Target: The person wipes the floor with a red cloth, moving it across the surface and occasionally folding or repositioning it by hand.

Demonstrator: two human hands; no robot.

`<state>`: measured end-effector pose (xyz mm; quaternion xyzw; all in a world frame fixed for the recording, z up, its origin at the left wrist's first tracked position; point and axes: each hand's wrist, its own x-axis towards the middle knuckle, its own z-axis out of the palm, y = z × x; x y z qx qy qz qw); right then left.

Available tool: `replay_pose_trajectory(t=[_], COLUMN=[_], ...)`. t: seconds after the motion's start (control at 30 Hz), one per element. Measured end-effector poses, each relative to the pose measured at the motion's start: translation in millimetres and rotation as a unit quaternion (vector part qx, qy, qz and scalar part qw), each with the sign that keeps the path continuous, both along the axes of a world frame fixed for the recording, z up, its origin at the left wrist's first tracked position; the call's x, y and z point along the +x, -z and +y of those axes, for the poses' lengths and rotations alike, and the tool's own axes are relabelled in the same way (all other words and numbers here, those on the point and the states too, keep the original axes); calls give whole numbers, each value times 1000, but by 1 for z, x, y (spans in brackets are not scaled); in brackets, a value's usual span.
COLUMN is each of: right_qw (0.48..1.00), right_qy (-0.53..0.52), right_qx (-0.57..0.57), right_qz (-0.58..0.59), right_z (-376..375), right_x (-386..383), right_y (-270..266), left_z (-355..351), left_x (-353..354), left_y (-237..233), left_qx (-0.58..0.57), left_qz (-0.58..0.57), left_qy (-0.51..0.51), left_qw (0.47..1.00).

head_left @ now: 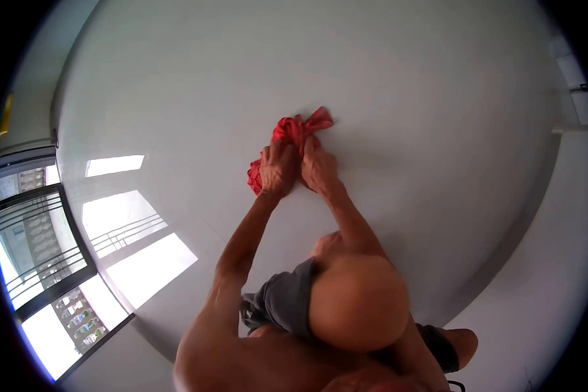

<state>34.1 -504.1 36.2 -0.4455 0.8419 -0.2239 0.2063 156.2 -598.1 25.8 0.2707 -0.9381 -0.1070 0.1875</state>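
A crumpled red cloth (294, 129) lies bunched on the pale, glossy floor (398, 85). My left hand (279, 168) is closed on its near left part, and folds of the fabric stick out to the left of the fingers. Close beside it, my right hand (319, 167) grips the near right part of the same cloth. One loose end points away to the upper right. The fingertips of both hands are partly hidden in the folds.
My bent knee (359, 300) and dark grey shorts (281, 297) are below my arms. A barred window (42, 242) at the left throws bright reflections onto the floor. A white wall (536, 274) runs along the right.
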Motion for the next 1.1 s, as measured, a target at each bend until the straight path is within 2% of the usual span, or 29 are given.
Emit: replay_pose_trajectory(t=[0.1, 0.2, 0.23, 0.3, 0.33, 0.37, 0.4, 0.43, 0.47, 0.57, 0.67, 0.73, 0.8, 0.87, 0.93, 0.97, 1.0, 1.03, 1.1], right_qw=[997, 973, 974, 958, 943, 942, 945, 948, 928, 958, 975, 988, 991, 995, 992, 996, 995, 995, 993], right_qy=[47, 110, 145, 197, 232, 253, 293, 318, 337, 278, 211, 152, 113, 89, 77, 64, 62, 60, 84], right_qx=[-50, -201, -168, -209, -238, -217, -145, 5, 156, 71, 52, 31, 71, 4, -85, -6, 2, 9, -9], right_qz=[-31, -23, -35, 1, -3, 44, 33, -3, -40, 17, 50, 28, -25, -48, -49, -69, -74, -75, -77], right_z=[-18, 17, 36, 84, 106, 131, 158, 177, 186, 192, 149, 109, 69, 44, 35, 34, 36, 40, 59], right_x=[4, -9, -11, -11, -9, -8, -3, -4, -5, 0, 11, 19, 32, 43, 52, 52, 53, 50, 46], right_y=[-1, -37, -58, -50, -40, -21, -4, 1, 5, 26, 27, 23, 18, 20, 31, 24, 23, 21, 27], left_z=[-27, -1, 14, 60, 86, 113, 134, 151, 156, 155, 128, 96, 58, 11, -30, -52, -70, -82, -58], left_x=[24, -1, -11, -30, -38, -41, -41, -38, -35, -26, -4, 13, 33, 54, 60, 60, 56, 52, 26], left_y=[-10, -65, -68, -54, -48, -36, -13, 2, 12, 11, 15, 19, 15, 23, 20, 25, 25, 25, -16], left_qx=[-3, -27, -10, 41, 18, 60, 74, 88, 100, 136, 87, 42, 13, -50, -49, -50, -51, -67, -49], left_qz=[86, 97, 102, 104, 135, 139, 118, 87, 87, 73, 89, 99, 72, 38, 4, 30, 60, 100, 107], left_qy=[-102, -34, -3, 72, 108, 132, 174, 198, 199, 186, 130, 88, 55, -11, -114, -130, -145, -124, -74], left_qw=[991, 994, 995, 991, 985, 980, 975, 972, 971, 970, 984, 990, 996, 998, 992, 990, 986, 985, 990])
